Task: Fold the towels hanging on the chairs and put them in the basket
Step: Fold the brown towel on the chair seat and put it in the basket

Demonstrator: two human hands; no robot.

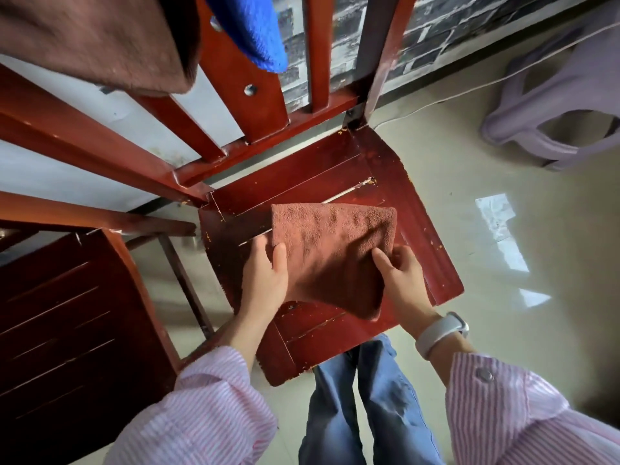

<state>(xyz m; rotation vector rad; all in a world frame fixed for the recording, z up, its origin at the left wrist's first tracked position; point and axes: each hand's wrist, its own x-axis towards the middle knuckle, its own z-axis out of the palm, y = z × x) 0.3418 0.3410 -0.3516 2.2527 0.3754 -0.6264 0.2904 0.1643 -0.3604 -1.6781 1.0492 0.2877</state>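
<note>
Head view: brown towel [330, 253] folded to a rough square, lying on the seat of the red wooden chair [426, 209]. Left hand [265, 280] at the left edge, thumb over the top layer and fingers tucked under — grip holding the towel's edge. Right hand [404, 276] at the near right corner, fingers curled, pinching the cloth there, index finger laid on top.

Best handled, judging from this: keep both edges pinched through all layers, lift level so the fold does not slide open, square the loose near corner overhanging toward the seat front before carrying. Soft terry, likely to sag in the middle if held only by corners.

Basket not in sight. Another brown towel [90, 41] and a blue towel [248, 28] hanging on chair backs above, not yet folded. Second red chair [60, 313] at left; pale tiled floor [503, 330] glossy with reflections; lilac plastic stool [553, 105] and brick-pattern wall [429, 35] beyond.
</note>
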